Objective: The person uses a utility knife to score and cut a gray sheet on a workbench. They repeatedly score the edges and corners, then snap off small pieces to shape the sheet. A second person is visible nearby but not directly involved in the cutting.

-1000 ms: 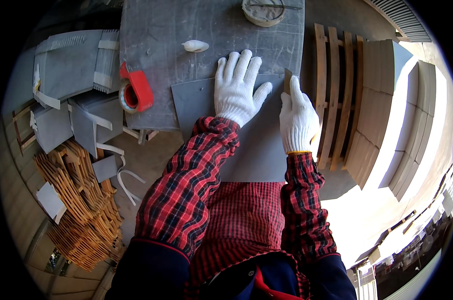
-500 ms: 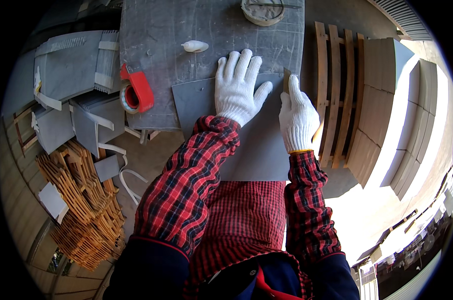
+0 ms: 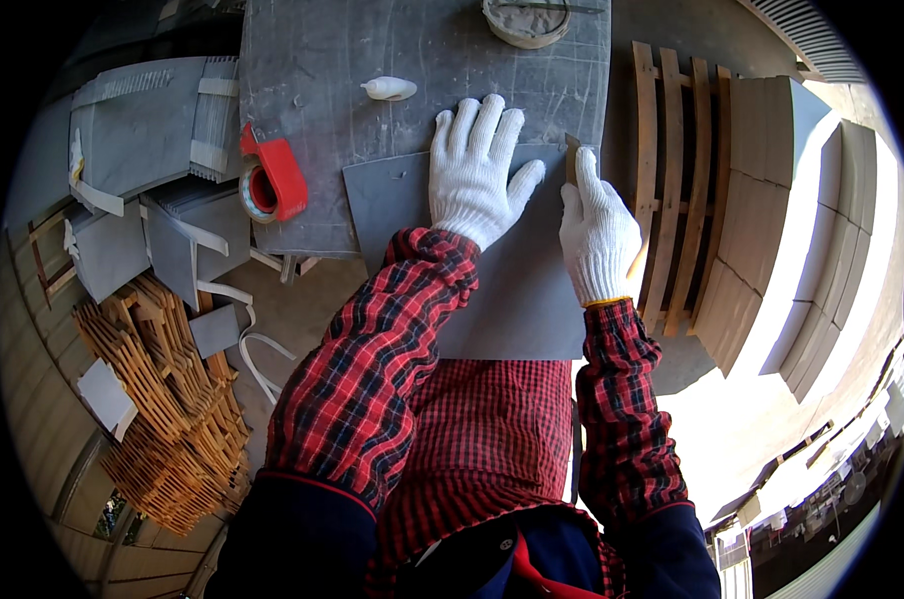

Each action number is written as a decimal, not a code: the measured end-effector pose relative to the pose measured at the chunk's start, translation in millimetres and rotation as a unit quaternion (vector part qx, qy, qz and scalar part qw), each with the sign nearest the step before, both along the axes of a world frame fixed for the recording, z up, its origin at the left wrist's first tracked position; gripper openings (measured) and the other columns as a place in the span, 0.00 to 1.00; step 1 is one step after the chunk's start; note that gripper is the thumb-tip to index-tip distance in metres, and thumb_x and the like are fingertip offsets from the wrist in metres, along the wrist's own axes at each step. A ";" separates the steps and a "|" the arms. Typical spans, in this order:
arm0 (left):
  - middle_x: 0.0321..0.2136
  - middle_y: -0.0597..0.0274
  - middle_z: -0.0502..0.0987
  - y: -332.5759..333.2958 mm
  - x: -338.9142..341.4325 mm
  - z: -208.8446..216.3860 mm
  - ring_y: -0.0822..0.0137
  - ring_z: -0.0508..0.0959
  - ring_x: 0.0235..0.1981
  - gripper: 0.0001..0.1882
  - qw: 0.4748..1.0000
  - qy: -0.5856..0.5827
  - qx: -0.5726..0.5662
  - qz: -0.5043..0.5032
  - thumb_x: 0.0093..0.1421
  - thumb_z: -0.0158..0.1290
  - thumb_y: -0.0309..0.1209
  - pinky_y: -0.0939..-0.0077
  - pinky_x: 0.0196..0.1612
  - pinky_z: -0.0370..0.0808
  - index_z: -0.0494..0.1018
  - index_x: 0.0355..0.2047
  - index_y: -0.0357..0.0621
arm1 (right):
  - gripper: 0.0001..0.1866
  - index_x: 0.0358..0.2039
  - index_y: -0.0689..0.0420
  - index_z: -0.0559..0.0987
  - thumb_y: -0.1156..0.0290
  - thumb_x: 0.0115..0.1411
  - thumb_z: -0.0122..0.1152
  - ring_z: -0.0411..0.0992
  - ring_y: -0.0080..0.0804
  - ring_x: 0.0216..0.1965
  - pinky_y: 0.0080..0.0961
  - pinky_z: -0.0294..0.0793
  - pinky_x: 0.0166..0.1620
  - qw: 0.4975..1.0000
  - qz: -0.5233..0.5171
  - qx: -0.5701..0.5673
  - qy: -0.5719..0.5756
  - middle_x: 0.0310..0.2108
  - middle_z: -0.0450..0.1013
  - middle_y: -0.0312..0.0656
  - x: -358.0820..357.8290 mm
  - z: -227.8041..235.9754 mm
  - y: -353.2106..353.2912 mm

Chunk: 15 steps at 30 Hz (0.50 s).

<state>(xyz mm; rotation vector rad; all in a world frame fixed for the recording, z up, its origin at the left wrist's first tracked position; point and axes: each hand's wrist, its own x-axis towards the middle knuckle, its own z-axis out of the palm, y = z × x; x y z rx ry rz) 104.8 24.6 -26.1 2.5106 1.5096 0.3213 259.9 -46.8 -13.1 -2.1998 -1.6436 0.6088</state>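
While the left hand lies flat and open, fingers spread, on the upper part of a grey sheet, the right hand sits at the sheet's right edge. Its fingers are curled round a thin tan strip, which pokes up past the forefinger at the sheet's upper right corner; whether the strip is a blade or a stick cannot be told. Both hands wear white knit gloves, and the sleeves are red plaid.

The sheet lies on a grey worktable scored with faint lines, its near part hanging over the table edge toward the person's body. Its upper left corner lies close to a red tape dispenser, which sits at the table's left edge, apart from the sheet. A small white lump lies on the table above the left hand, not touching it. A round tin stands at the table's far edge.

Right of the table, just beside the right hand, is a rack of wooden slats, with tan boards stacked beyond it. To the left lie grey sheets bound with white strapping, and below them a heap of small wooden frames.
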 end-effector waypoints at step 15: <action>0.64 0.51 0.63 -0.6 1.8 -1.0 0.45 0.60 0.66 0.34 1.000 0.003 -0.002 -0.002 0.59 0.58 0.47 0.44 0.68 0.53 0.66 0.62 0.46 | 0.25 0.63 0.50 0.68 0.66 0.65 0.57 0.79 0.42 0.30 0.36 0.78 0.30 0.999 0.036 -0.014 -0.001 0.32 0.79 0.44 8.9 1.3 0.0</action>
